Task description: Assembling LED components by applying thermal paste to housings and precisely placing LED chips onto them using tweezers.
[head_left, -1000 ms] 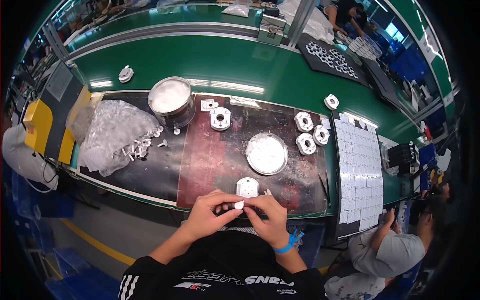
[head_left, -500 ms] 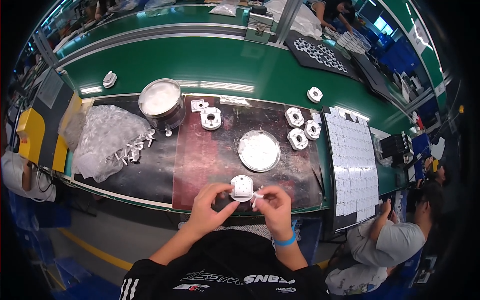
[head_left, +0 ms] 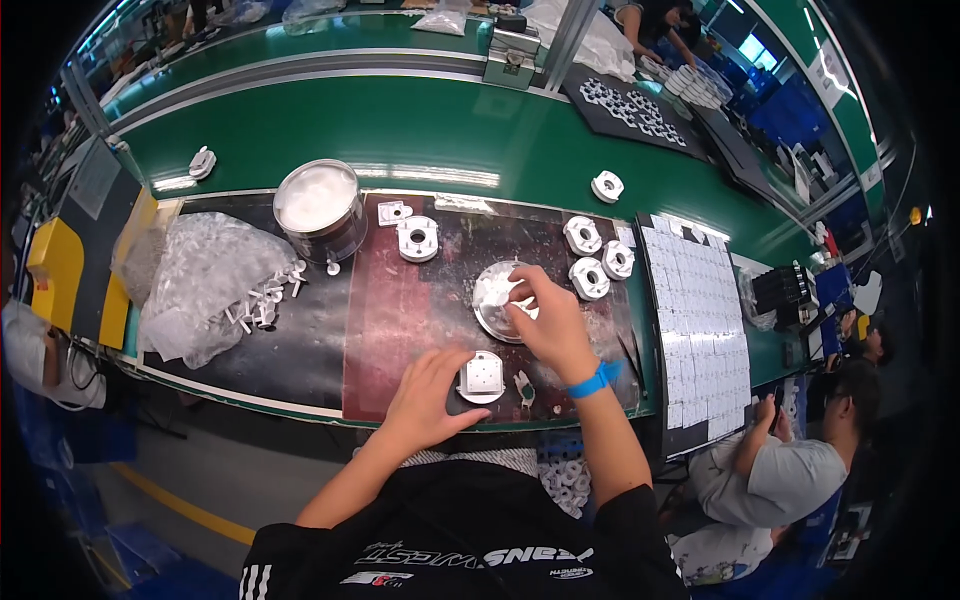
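Note:
A white round part with a square middle [head_left: 482, 377] lies on the dark red mat [head_left: 400, 310] near the bench's front edge. My left hand [head_left: 425, 395] rests beside it, with thumb and fingertips holding its left rim. My right hand [head_left: 545, 320], with a blue wristband [head_left: 597, 380], reaches forward into a shallow round metal dish [head_left: 492, 300]. Its fingertips are bunched among small white pieces there; I cannot tell whether they hold one.
Three more white round parts [head_left: 588, 278] sit right of the dish, and one [head_left: 418, 238] sits behind it. A metal bowl [head_left: 320, 205] and a plastic bag of small white parts [head_left: 200, 285] lie at left, label sheets [head_left: 695, 320] at right, and a green conveyor [head_left: 450, 130] runs behind. A seated co-worker [head_left: 790, 470] is at lower right.
Both hands held the white round part together at the front edge. Now it lies on the mat under my left hand, and my right hand has moved forward into the metal dish.

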{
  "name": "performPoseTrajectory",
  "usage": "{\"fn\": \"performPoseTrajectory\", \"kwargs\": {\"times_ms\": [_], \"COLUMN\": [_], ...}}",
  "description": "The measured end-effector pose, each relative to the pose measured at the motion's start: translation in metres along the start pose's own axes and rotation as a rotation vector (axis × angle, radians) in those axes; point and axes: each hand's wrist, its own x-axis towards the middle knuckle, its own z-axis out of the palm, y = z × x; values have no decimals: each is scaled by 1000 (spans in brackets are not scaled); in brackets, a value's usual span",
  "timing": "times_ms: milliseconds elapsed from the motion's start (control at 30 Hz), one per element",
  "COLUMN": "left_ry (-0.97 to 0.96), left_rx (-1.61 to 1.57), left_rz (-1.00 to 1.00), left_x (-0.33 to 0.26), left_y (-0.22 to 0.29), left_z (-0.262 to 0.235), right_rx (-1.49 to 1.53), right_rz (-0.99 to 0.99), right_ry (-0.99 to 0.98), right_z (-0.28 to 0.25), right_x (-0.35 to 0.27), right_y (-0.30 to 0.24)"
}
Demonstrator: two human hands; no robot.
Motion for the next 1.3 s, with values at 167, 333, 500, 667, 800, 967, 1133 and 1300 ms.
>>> {"fn": "performPoseTrajectory", "kwargs": {"times_ms": [167, 333, 500, 667, 800, 967, 1133, 1300], "left_ry": [-8, -2, 0, 3, -8, -5, 32, -26], "left_rx": [-12, -6, -4, -5, -6, 19, 16, -2], "left_rz": [-50, -66, -67, -63, -50, -39, -76, -117], "left_x": [-1, -2, 0, 0, 0, -1, 3, 6], "left_y": [7, 4, 6, 6, 4, 2, 8, 8], "left_z": [-3, -2, -4, -4, -2, 1, 3, 5], "right_rx": [-159, -402, -397, -413, -386, -384, 199, 818], "right_rz": [-99, -216, -241, -223, -193, -216, 44, 354], "right_ry": [-64, -19, -11, -13, -10, -7, 40, -14], "right_z": [14, 18, 21, 24, 23, 23, 13, 6], "right_x": [17, 24, 26, 26, 25, 23, 5, -27], "right_y": [13, 19, 22, 27, 24, 27, 11, 4]}}
